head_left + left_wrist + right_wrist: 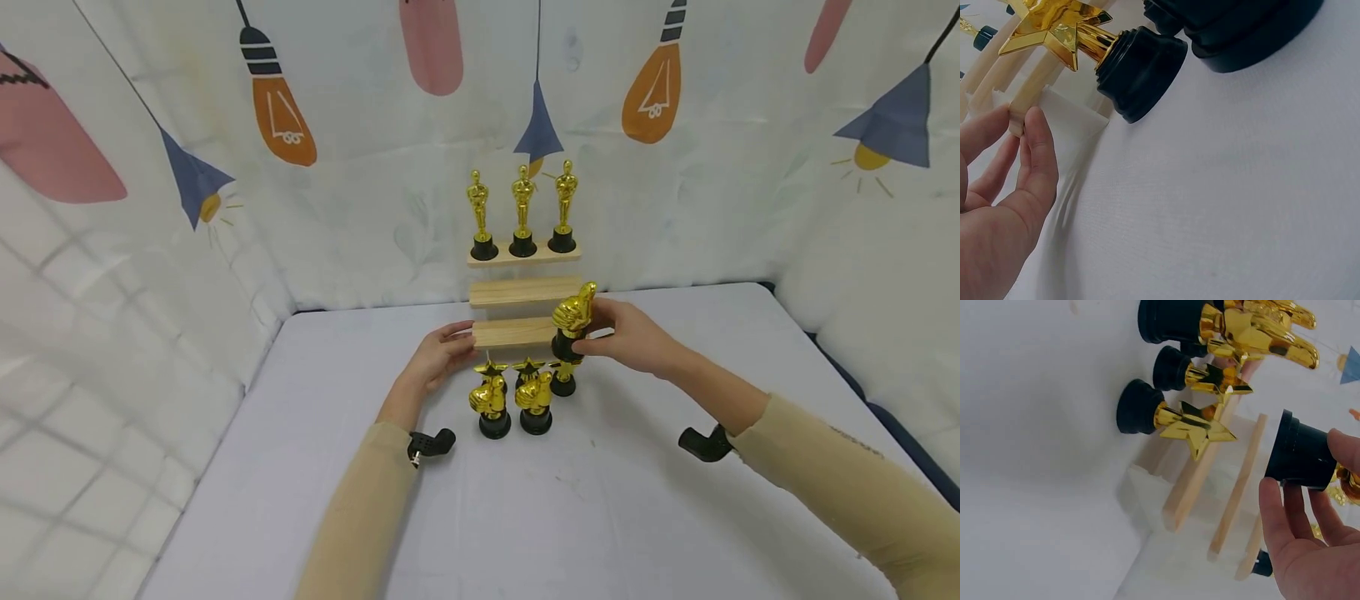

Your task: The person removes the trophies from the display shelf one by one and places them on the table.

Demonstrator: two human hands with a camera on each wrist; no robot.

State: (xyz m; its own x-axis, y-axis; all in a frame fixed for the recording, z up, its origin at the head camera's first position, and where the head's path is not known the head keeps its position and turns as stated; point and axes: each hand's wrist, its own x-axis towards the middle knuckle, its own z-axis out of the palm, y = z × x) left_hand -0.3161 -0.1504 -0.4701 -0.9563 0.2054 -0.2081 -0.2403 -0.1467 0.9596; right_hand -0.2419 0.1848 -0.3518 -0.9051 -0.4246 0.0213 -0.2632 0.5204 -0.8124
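Note:
My right hand (633, 337) grips a gold thumbs-up trophy (573, 313) by its black base, raised near the right end of the wooden rack. In the right wrist view, thumb and fingers hold that black base (1302, 455). My left hand (437, 358) pinches the left end of the lowest wooden shelf (510, 333); the left wrist view shows thumb and fingertips at the shelf end (1025, 100). Two more thumbs-up trophies stand on the table, the left one (491, 404) and the right one (535, 402). Behind them are three star trophies (564, 382), partly hidden.
Three gold figure statuettes (522, 208) stand on the top shelf (525, 258). A bare middle shelf (525, 292) lies below it. The table (525, 517) has a white cloth, and a printed curtain (375, 208) hangs behind the rack.

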